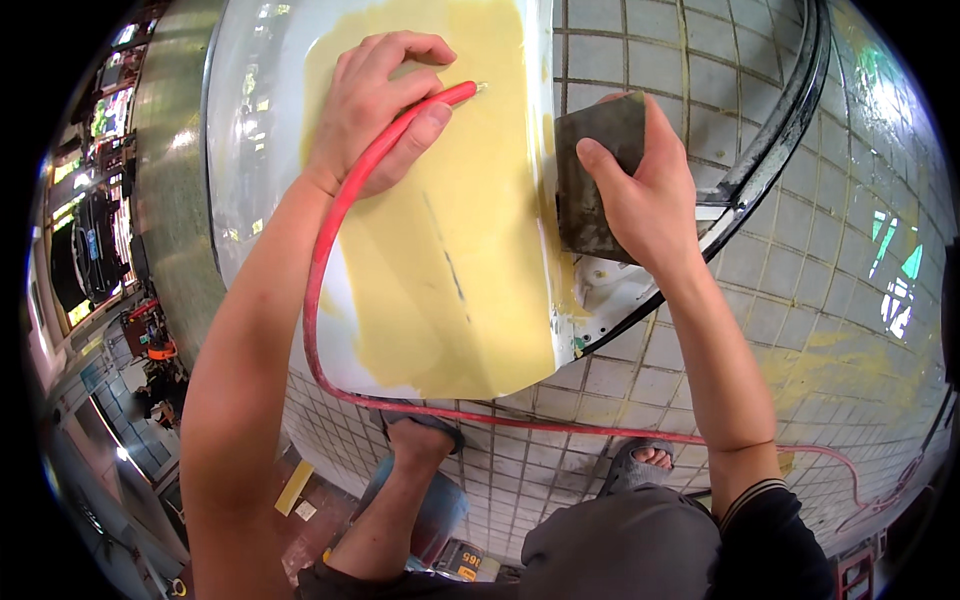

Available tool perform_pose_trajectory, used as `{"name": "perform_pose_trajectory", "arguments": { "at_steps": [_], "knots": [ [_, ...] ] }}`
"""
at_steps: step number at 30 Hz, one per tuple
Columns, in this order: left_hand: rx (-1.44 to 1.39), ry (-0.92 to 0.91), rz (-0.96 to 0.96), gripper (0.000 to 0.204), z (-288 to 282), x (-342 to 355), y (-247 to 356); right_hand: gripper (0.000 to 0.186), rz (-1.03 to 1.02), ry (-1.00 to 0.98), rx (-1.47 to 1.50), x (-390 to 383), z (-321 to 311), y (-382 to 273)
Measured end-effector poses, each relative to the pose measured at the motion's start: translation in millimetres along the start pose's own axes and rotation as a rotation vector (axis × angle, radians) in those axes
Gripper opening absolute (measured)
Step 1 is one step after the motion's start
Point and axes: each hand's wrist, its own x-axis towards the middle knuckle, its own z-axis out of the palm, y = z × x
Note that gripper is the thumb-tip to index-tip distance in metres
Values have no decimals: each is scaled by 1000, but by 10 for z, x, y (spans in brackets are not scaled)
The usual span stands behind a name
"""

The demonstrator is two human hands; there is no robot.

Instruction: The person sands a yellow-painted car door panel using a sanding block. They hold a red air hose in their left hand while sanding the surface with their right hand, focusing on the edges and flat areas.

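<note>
A white car body panel [262, 140] with a large yellow coated patch [470, 300] lies in front of me. A thin dark streak runs down the yellow. My left hand [380, 115] rests over the patch, closed round a red hose [318, 270] whose open end points right, with a little clear water at its tip. My right hand [655, 190] grips a dark grey flat block [585, 215], thumb on its face and fingers mostly hidden behind it. The block stands beside the panel's right edge; whether it touches the edge I cannot tell.
The hose loops below the panel and crosses right over the tiled floor [790, 260]. A black curved trim [800, 110] borders the panel's right side. My sandalled feet [640, 462] are below, near a blue bucket-like container [445, 515]. Clutter lines the far left.
</note>
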Motion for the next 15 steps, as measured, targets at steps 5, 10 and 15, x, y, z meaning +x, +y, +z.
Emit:
{"name": "perform_pose_trajectory", "arguments": {
  "at_steps": [5,10,15],
  "knots": [
    [-6,-19,-2,30,-48,20,-5,28,11,5,-9,-4,5,-14],
    [2,-13,16,31,30,18,-61,29,3,3,19,-14,-2,59],
    [-11,-14,-20,27,-20,11,-36,31,92,-31,-31,-27,17,-21]
  ]
}}
